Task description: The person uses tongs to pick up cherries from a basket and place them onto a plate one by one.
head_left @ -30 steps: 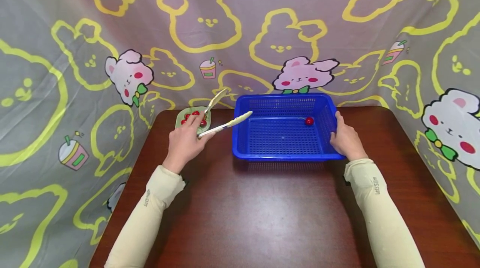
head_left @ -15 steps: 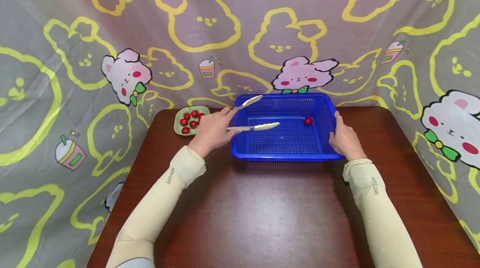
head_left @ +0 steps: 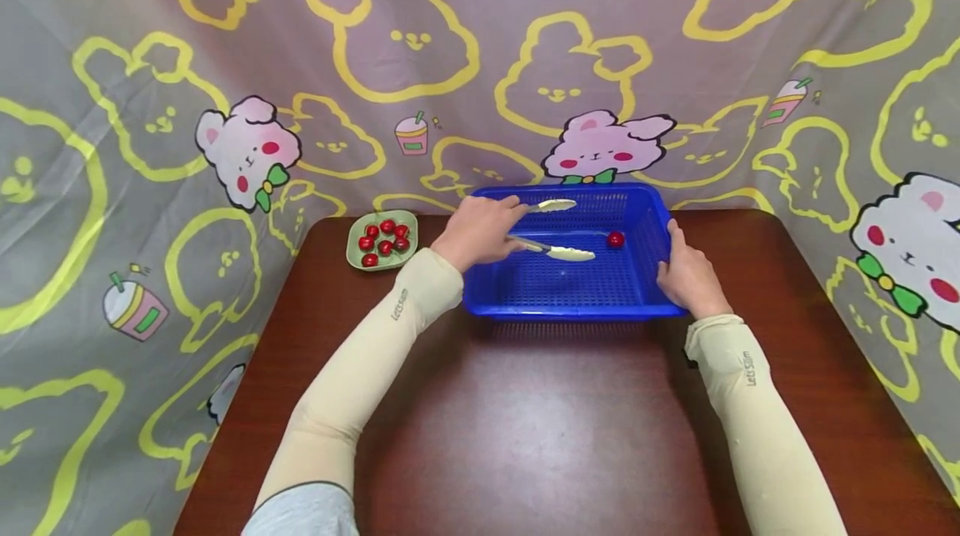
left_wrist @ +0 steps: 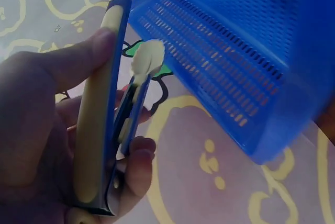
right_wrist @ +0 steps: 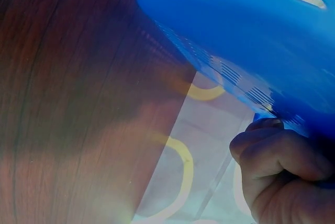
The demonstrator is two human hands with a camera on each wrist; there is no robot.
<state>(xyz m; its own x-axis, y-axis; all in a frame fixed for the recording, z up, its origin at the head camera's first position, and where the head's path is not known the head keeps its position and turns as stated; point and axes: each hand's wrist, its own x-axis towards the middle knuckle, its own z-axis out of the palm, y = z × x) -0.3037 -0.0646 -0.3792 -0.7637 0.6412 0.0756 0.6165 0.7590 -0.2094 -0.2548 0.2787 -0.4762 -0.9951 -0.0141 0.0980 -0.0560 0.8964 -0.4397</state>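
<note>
My left hand (head_left: 483, 229) grips a pair of tongs (head_left: 570, 254) with cream tips, spread apart over the left part of a blue plastic basket (head_left: 562, 313). Nothing sits between the tips. In the left wrist view, fingers and thumb wrap the tongs' handles (left_wrist: 95, 124). One red cherry (head_left: 615, 240) with a thin stem lies in the basket, to the right of the tips. My right hand (head_left: 692, 276) holds the basket's right rim; in the right wrist view its fingers (right_wrist: 277, 153) curl at the basket's edge.
A pale green dish (head_left: 382, 263) with several red cherries (head_left: 386, 247) stands at the table's back left. The brown table (head_left: 555, 419) ends at a patterned cloth (head_left: 480, 61), which hangs close behind the basket and along both sides.
My left hand has moved right with the tongs, from over the green dish to over the basket. My right hand keeps its hold on the rim, and the cherry in the basket stays put.
</note>
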